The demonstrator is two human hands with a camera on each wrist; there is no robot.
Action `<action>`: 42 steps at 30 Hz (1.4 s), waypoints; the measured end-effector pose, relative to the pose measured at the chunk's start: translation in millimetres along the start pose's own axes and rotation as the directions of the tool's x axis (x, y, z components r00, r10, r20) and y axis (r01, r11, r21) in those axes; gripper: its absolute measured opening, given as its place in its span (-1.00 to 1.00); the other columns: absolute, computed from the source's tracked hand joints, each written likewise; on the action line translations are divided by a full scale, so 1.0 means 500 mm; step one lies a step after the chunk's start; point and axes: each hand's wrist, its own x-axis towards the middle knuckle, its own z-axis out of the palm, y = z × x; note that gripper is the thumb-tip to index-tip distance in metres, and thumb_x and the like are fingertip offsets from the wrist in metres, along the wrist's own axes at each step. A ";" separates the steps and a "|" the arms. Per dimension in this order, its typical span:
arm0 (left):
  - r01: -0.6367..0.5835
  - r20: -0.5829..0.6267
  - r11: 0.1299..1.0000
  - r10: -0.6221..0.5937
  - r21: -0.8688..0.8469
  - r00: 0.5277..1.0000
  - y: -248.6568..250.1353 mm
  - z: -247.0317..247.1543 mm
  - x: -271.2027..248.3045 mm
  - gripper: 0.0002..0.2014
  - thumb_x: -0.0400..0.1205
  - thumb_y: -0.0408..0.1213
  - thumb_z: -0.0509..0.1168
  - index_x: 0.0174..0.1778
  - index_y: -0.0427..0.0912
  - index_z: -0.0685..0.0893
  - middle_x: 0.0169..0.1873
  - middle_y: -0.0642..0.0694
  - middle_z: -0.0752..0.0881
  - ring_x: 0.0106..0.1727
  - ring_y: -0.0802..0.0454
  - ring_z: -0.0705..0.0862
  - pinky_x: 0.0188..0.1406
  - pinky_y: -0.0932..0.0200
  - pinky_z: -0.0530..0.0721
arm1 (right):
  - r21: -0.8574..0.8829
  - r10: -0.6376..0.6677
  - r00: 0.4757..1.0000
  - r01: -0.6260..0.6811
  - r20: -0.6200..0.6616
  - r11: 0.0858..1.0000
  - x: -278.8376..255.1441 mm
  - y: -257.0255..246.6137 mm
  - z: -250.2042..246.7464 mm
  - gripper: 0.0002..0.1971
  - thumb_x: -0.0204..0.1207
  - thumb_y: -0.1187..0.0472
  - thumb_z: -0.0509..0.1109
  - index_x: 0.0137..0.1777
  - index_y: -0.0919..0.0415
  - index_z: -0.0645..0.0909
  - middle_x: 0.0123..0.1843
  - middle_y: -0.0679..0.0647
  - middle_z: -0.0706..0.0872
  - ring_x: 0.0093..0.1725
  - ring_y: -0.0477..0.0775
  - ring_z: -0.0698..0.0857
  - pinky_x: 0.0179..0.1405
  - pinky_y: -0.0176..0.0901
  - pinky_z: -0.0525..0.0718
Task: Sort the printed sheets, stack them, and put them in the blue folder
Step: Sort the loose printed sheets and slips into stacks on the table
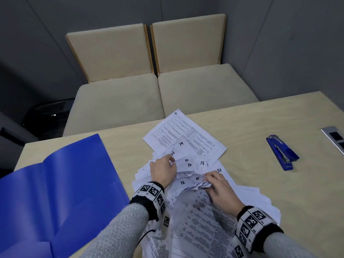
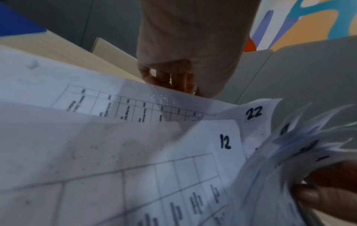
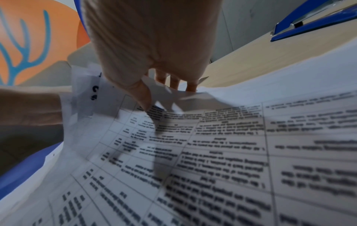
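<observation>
**Inspection: loose numbered sheets under both hands, folder open alongside**

Head view. A fanned pile of printed sheets (image 1: 193,205) lies on the pale wooden table (image 1: 251,123), with handwritten numbers on the corners. One sheet marked 21 (image 1: 184,135) lies flat at the far end of the pile. The left hand (image 1: 162,170) has its fingers curled and pinches the corner of a sheet near the one numbered 14. The right hand (image 1: 221,187) pinches a bunch of lifted sheet corners beside the 15. The blue folder (image 1: 55,187) lies open on the table's left side, just beside the pile. A blue stapler (image 1: 282,152) rests well apart to the right. Two beige chairs (image 1: 149,71) stand beyond the table.

Left wrist view. The left hand's fingers (image 2: 164,76) curl down behind a sheet edge. Sheets numbered 22 (image 2: 254,112) and 12 (image 2: 225,141) overlap below. The right hand's fingertips (image 2: 313,197) clasp fanned corners at lower right.

Right wrist view. The thumb (image 3: 142,94) and fingers of the right hand press together on raised paper corners above a printed table sheet (image 3: 212,152). The stapler (image 3: 313,23) shows at upper right.
</observation>
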 end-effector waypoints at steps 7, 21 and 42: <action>-0.254 -0.033 0.963 0.258 0.094 0.966 -0.013 -0.013 0.009 -0.89 0.56 -0.30 0.27 -0.09 -0.13 0.69 -0.15 -0.08 0.62 -0.17 -0.11 0.60 -0.12 0.03 0.51 | -0.006 -0.007 1.000 0.007 0.003 1.000 0.006 0.000 -0.003 -0.72 0.56 0.36 0.24 0.18 0.04 0.56 0.14 -0.18 0.47 0.17 -0.15 0.40 0.19 -0.15 0.42; -0.380 0.006 0.922 0.381 0.079 0.925 -0.016 -0.036 0.014 -0.92 0.63 -0.38 0.19 0.00 -0.28 0.51 -0.09 -0.17 0.57 -0.16 -0.14 0.54 -0.24 0.03 0.49 | -0.022 0.018 1.000 -0.019 -0.019 1.000 0.013 -0.012 -0.020 -0.79 0.54 0.37 0.28 0.16 0.20 0.55 0.16 -0.11 0.43 0.22 -0.09 0.36 0.16 -0.33 0.32; -0.200 0.221 0.959 0.243 -0.198 0.945 -0.006 -0.066 0.007 -0.87 0.60 -0.22 0.36 -0.27 -0.08 0.70 -0.40 0.04 0.67 -0.34 0.14 0.59 -0.23 0.22 0.59 | -0.016 0.025 1.000 -0.025 -0.011 1.000 0.009 -0.011 -0.016 -0.86 0.55 0.33 0.30 0.08 0.20 0.55 0.09 -0.06 0.44 0.17 -0.03 0.40 0.17 -0.25 0.39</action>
